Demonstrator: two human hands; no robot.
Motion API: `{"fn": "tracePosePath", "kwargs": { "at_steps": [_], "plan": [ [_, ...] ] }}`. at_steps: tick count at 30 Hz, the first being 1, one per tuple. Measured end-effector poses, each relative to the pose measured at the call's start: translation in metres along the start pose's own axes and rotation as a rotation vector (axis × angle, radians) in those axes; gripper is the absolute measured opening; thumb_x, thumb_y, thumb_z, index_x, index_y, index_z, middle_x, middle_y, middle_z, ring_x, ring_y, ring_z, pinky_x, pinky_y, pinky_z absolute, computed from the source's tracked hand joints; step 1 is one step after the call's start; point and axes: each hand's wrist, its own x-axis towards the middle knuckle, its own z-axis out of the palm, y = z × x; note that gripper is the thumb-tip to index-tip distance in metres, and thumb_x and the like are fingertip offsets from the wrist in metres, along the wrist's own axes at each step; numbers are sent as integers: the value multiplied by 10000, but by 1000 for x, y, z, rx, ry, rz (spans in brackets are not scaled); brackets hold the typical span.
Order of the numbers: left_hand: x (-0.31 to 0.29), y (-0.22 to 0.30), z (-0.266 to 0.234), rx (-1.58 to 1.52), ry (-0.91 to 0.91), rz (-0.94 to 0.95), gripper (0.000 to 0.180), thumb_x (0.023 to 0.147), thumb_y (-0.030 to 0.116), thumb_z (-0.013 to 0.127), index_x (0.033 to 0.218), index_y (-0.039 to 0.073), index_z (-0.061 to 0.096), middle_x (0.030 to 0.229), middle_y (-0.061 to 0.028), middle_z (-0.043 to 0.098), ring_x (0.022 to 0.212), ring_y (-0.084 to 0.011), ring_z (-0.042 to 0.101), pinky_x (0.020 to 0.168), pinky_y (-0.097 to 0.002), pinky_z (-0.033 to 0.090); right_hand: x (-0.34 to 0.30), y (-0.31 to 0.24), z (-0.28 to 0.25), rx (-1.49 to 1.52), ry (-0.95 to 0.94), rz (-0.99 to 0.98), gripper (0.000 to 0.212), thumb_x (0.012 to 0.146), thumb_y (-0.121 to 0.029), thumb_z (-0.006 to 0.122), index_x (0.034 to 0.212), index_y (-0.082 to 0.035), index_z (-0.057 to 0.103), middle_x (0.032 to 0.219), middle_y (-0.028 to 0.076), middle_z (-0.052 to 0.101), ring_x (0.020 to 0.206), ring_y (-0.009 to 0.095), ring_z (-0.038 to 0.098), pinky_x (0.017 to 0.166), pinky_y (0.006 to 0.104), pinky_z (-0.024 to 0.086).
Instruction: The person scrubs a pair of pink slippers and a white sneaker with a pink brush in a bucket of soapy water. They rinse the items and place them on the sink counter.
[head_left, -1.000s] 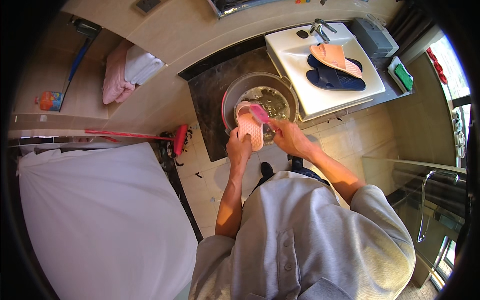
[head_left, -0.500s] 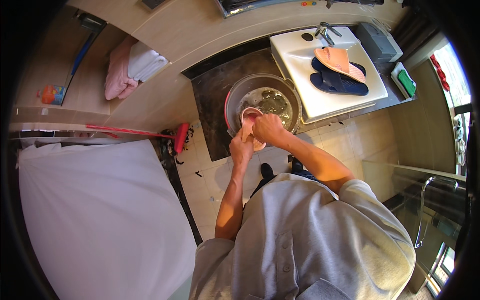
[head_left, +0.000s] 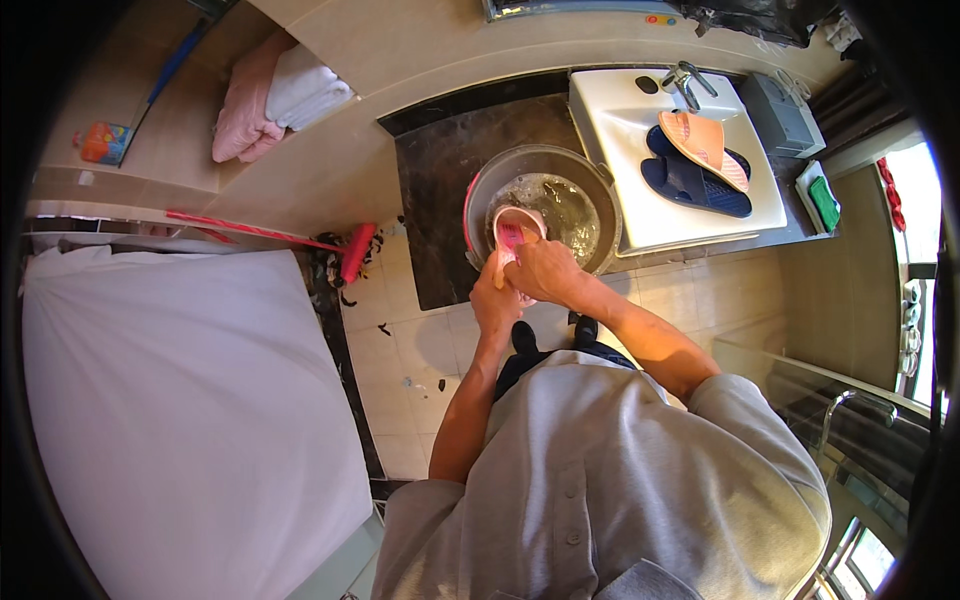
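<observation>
My left hand is closed around a light orange slipper, tilted over the near rim of a grey bucket. Closed against the slipper's inner side, my right hand grips a small pink brush, largely covered by the fingers. Murky, foamy water fills the lower part of the bucket. To the right, another orange slipper rests on a pair of dark blue slippers in the white washbasin.
The bucket stands on a dark stone counter. A chrome tap rises behind the basin, near a grey box. On the left are a red broom and a white-covered surface. Dark scraps lie on the tiled floor.
The view has shifted a little. My right hand and the pink brush have moved along the slipper, and more of its pink end shows. Both hands keep their grip.
</observation>
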Motion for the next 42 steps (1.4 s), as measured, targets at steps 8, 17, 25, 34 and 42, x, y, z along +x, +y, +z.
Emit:
{"fn": "tracePosePath", "kwargs": {
  "at_steps": [8, 17, 25, 34, 42],
  "plan": [
    [1, -7, 0, -18, -13, 7, 470, 921, 226, 661, 1375, 123, 603, 919, -153, 734, 566, -212, 671, 442, -346, 527, 69, 16, 35, -218, 39, -71, 293, 857, -243, 568, 760, -32, 747, 794, 182, 732, 766, 331, 743, 655, 453, 596],
    [15, -34, 12, 7, 98, 162, 457, 910, 241, 665, 1333, 73, 628, 815, -139, 704, 451, -191, 595, 371, -318, 457, 88, 31, 54, -29, -9, 209, 369, 922, -271, 513, 906, 11, 752, 931, 254, 731, 903, 416, 727, 785, 475, 596],
    [6, -15, 7, 99, 36, 57, 368, 949, 337, 614, 1280, 181, 653, 1011, -189, 731, 958, -404, 696, 783, -479, 550, -3, -4, -16, -275, -112, -245, 259, 858, -238, 603, 762, -41, 741, 810, 210, 722, 738, 385, 722, 636, 480, 588],
    [13, -32, 9, 183, 111, 179, 431, 924, 311, 630, 1322, 146, 639, 935, -186, 727, 699, -321, 687, 598, -414, 542, 59, 31, 29, -325, -42, -196, 238, 868, -208, 568, 785, -63, 738, 803, 183, 731, 711, 369, 735, 595, 475, 592],
    [10, -24, 9, 301, 163, 202, 409, 925, 338, 632, 1308, 197, 642, 1003, -190, 730, 881, -400, 708, 747, -473, 559, 52, 2, 0, -236, -195, -21, 255, 887, -209, 567, 871, -50, 766, 904, 179, 752, 813, 333, 747, 704, 449, 607]
  ]
}}
